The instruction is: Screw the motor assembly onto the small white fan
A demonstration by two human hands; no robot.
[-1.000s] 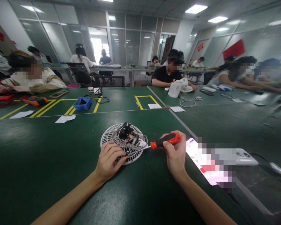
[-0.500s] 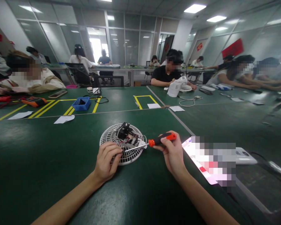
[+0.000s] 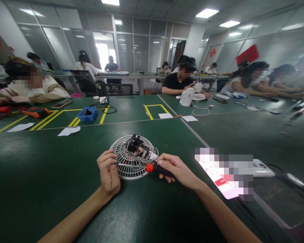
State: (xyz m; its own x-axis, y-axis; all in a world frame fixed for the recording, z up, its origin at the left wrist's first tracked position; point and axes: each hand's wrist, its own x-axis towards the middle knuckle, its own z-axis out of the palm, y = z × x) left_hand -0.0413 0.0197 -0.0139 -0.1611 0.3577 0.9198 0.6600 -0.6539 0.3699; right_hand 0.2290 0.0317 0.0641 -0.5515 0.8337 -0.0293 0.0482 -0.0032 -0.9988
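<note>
In the head view, a white round fan grille [image 3: 131,173] lies on the green table, with a black motor [image 3: 134,143] and loose wires on top of it. My right hand [image 3: 178,168] grips the black and orange handle of a screwdriver [image 3: 160,169]. Its metal shaft points left across the near part of the grille. At the grille's left edge my left hand [image 3: 108,173] has thumb and fingers pinched together by the screwdriver's tip. Whatever lies between those fingertips is too small to make out.
Right of my hands lie a lit phone [image 3: 220,182] and a white device [image 3: 263,168] with a cable. Further off are a blue bin [image 3: 87,114], paper slips [image 3: 69,131] and an orange-and-black tool [image 3: 35,112]. Across the table a person [image 3: 178,81] sits behind white fan parts [image 3: 186,97].
My right hand has moved down and left, bringing the screwdriver nearly level. My left hand has shifted left to the grille's edge, still beside the tip.
</note>
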